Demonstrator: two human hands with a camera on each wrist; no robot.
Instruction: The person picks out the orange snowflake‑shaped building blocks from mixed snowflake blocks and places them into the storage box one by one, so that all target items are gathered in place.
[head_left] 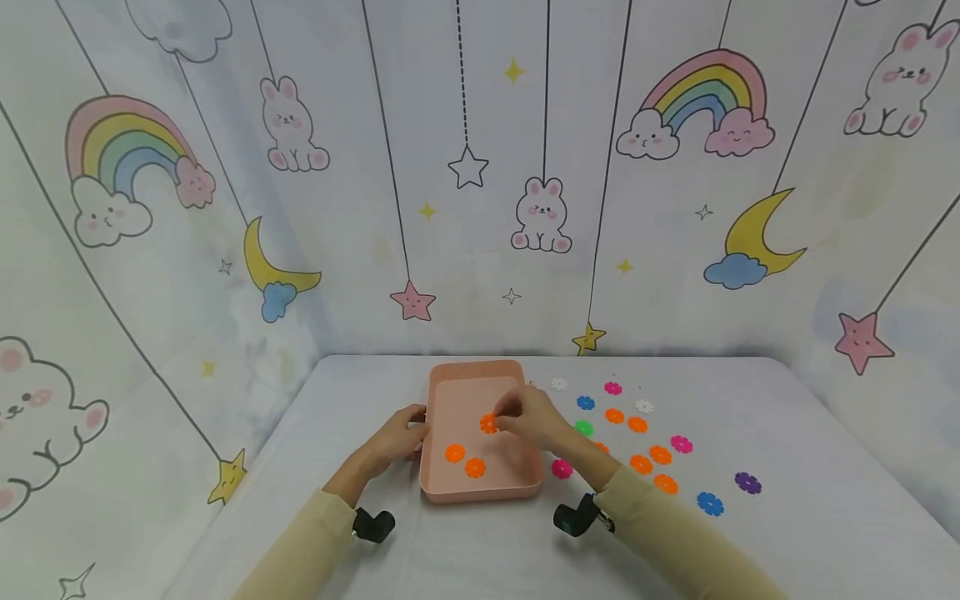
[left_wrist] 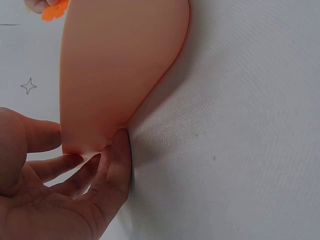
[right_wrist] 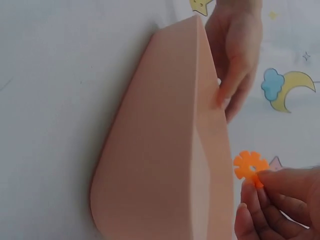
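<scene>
A pink rectangular tray (head_left: 480, 493) stands on the white table. My left hand (head_left: 399, 433) holds its left side, and in the left wrist view the thumb (left_wrist: 42, 136) is at the rim with the fingers against the outer wall. Over the tray, my right hand (head_left: 531, 417) pinches an orange flower-shaped plastic disc (right_wrist: 246, 165) between thumb and fingertips. Two more orange discs, one (head_left: 454, 453) slightly behind the other (head_left: 476, 467), lie on the tray floor nearer its front.
Several loose discs lie right of the tray: orange (head_left: 661, 455), blue (head_left: 710, 503), purple (head_left: 747, 482), pink (head_left: 682, 444), green (head_left: 583, 428) and white (head_left: 644, 407). A pink disc (head_left: 562, 468) lies close to the tray's right wall. Behind the table hangs a patterned cloth (head_left: 480, 250).
</scene>
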